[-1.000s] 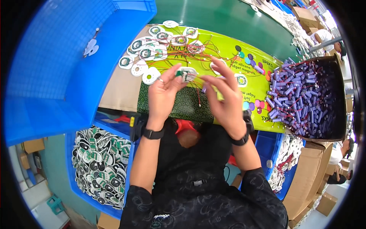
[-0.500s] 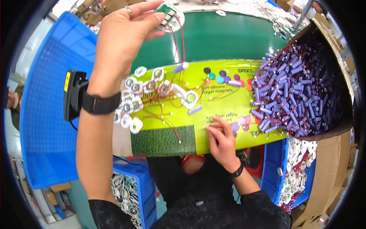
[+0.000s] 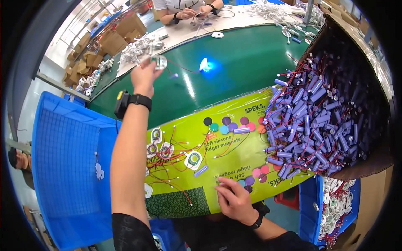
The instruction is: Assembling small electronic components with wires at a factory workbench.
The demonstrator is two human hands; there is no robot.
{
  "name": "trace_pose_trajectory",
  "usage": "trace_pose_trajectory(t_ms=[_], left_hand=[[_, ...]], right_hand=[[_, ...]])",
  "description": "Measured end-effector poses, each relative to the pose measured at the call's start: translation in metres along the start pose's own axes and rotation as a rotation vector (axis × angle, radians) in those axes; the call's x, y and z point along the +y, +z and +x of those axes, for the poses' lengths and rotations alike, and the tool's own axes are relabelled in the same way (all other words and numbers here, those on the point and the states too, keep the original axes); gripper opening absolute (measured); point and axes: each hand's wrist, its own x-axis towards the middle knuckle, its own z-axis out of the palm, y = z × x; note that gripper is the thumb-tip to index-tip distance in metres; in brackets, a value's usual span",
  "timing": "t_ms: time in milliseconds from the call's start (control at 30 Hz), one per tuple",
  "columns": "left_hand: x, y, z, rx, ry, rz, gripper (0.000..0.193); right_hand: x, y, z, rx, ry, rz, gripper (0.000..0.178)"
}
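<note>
My left hand [image 3: 144, 77] reaches out over the green belt [image 3: 251, 50], its fingers closed on the edge of a round white disc with a circuit board [image 3: 160, 62]. Wires and a purple cylindrical battery [image 3: 173, 75], blurred, hang beside it. To its right a lamp glows bright blue [image 3: 204, 65] on the belt. My right hand [image 3: 236, 201] hovers low over the yellow-green printed sheet [image 3: 251, 154], fingers bent and apart, with nothing visible in them. Nearest it lie a loose purple battery [image 3: 201, 171] and a white disc with a green ring [image 3: 193, 160].
A carton of purple wired batteries [image 3: 318, 121] stands at the right. An empty-looking blue crate [image 3: 75, 175] is at the left, a blue bin of white discs [image 3: 335, 209] lower right. Across the belt a person's hands [image 3: 194, 14] work beside heaped white parts.
My left hand has carried the disc farther out over the belt. A blue glow now shows there. The view has shifted, bringing the person opposite into sight; my right hand keeps its bent pose.
</note>
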Motion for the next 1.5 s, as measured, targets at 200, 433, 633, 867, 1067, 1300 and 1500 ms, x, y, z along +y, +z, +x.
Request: trace_pose_trajectory(t_ms=[200, 433, 633, 867, 1067, 1300, 1500], left_hand=[[-0.056, -0.044, -0.011, 0.016, -0.174, 0.397, 0.058], [0.059, -0.103, -0.163, -0.259, -0.127, 0.602, 0.049], [0.129, -0.201, -0.330, 0.052, -0.096, 0.495, 0.039], [0.099, -0.312, -0.526, 0.548, -0.279, 0.498, 0.031], [0.000, -0.361, -0.635, 0.522, -0.545, 0.920, 0.030], [-0.032, -0.348, -0.658, 0.287, -0.659, 1.114, 0.049], [-0.032, -0.359, -0.674, 0.277, -0.614, 1.047, 0.052]], right_hand=[[-0.002, -0.002, -0.002, -0.047, -0.052, -0.045, 0.020], [0.002, 0.005, -0.003, -0.059, -0.004, 0.062, 0.022], [-0.002, -0.010, -0.009, -0.128, 0.059, 0.009, 0.015], [-0.001, -0.001, -0.011, -0.184, 0.024, -0.099, 0.015], [0.001, 0.005, -0.018, -0.225, -0.017, -0.121, 0.015], [0.006, 0.001, -0.017, -0.246, -0.097, -0.234, 0.017], [0.007, 0.000, -0.014, -0.226, -0.087, -0.261, 0.016]])
